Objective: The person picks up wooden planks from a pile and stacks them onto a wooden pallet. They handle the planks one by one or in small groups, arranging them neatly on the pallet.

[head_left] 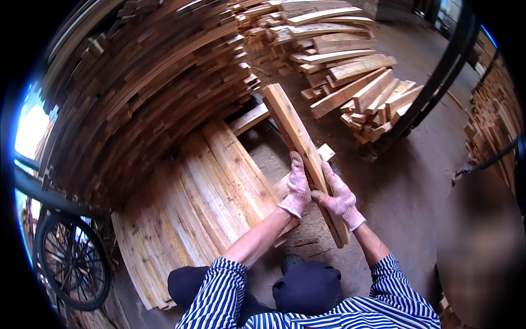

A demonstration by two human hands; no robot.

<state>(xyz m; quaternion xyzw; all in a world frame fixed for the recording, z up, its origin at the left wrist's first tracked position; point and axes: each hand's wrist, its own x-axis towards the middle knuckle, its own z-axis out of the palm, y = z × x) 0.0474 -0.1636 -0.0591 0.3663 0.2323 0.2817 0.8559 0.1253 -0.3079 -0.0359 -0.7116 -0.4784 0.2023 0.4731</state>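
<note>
Both my hands wear pale pinkish work gloves and grip a long wooden plank (296, 129), which is tilted and held up in front of me. On its left side my left hand (297, 185) is closed round the edge. My right hand (339, 198) grasps the opposite side, a little lower, with its thumb across toward the left hand. Left of the plank, a row of boards (203, 192) lies side by side in a low layer. A gap with a crosspiece (251, 119) shows beyond the row's right edge.
A tall stack of timber (148, 93) rises behind the boards. Loose planks (350, 60) are piled at the far middle, beside a dark metal post (444, 71). A spoked wheel (73, 260) stands at the left. More wood (496, 115) is heaped at the far right.
</note>
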